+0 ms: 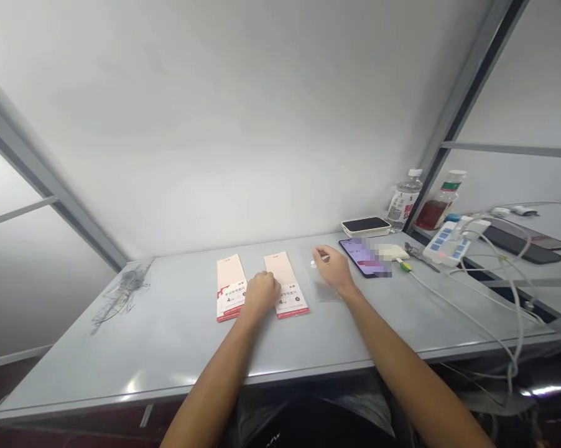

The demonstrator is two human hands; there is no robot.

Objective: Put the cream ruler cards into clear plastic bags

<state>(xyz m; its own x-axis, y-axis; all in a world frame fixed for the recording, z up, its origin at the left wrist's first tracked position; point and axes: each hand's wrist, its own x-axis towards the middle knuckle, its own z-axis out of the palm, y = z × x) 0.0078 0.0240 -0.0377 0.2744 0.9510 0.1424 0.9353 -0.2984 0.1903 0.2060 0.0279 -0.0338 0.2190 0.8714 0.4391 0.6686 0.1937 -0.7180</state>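
My left hand [262, 294] rests with curled fingers over the gap between two pale pink paper packets with red-edged white lower ends. The left packet [231, 280] and the right packet [284, 277] lie side by side on a grey table [168, 336]. My right hand [334, 267] sits farther right, its fingertips pinched together beside a tiny white item [313, 264]. Whether those fingers hold anything is hard to see. A clear plastic sheet [329, 294] lies under that palm.
A smartphone [364, 257] with a blurred screen lies just right of my right hand. Behind it are a second phone [366, 226], a water bottle [404, 200] and a red-filled bottle [441, 202]. A power strip [446, 242] and white cables [495, 292] lie farther right.
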